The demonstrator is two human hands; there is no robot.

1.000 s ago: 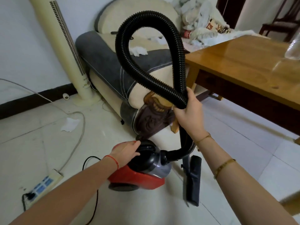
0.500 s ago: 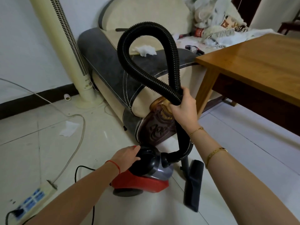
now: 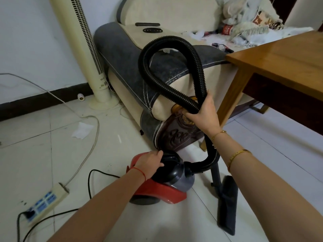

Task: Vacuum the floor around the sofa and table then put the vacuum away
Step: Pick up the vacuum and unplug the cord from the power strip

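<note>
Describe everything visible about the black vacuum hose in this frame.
The hose is black, ribbed, flexible plastic by its look. It rises in a tall loop in front of the sofa arm, crosses itself where the right hand grips it, then curves down into the canister vacuum on the floor. The left hand rests on the canister's black top.

Lighting: bright, even, diffuse daylight.
Glare: soft sheen on the wooden table (image 3: 283,56) top and the pale floor tiles (image 3: 43,154).
Shadows: faint, soft-edged.
Focus: sharp centrally.
Distortion: wide-angle bowing towards the edges.
</note>
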